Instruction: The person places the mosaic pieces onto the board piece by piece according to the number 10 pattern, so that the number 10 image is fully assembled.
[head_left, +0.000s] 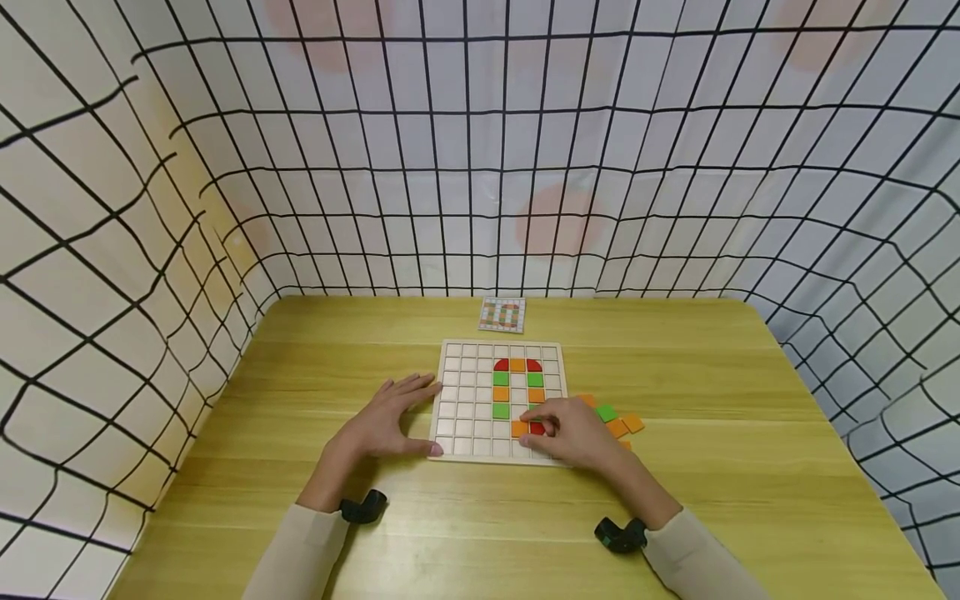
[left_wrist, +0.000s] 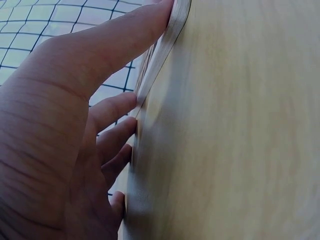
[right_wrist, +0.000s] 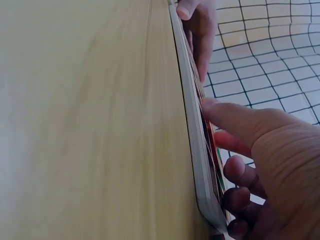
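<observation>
Head view first: middle of the tabletop [head_left: 337, 333], and there, a pale gridded board [head_left: 468, 425], right half carrying a nearly complete loop of coloured tiles [head_left: 501, 394]. At the left edge, the left hand [head_left: 388, 421], fingers loosely spread, gripping nothing, apparently steadying. At the lower right, the right hand [head_left: 573, 429], thumb and index finger curled into what looks like a pinch on an orange tile [head_left: 518, 429] in the loop's bottom row, just beside a partly covered red tile [head_left: 537, 428]. Fully seated or not? Can't tell. Past the far edge, a small pattern card [head_left: 503, 315]. Off to the right, partly hidden, loose tiles, among them a green tile [head_left: 606, 412] and a loose orange tile [head_left: 633, 422].

Step in hand, judging by the layout: setting the loop's bottom row to match the card. Next call, probably: release, then fill the bare lower-left corner, likely with a rounded red piece; none visible among the spares.

Over to the left wrist: board nearly edge-on, thumb stretched to its rim, fingertips along the side.

And the right wrist: edge-on again, thumb tip at the board, other fingers bent, slivers of red and green beneath; no clear sight of the pinched tile.
</observation>
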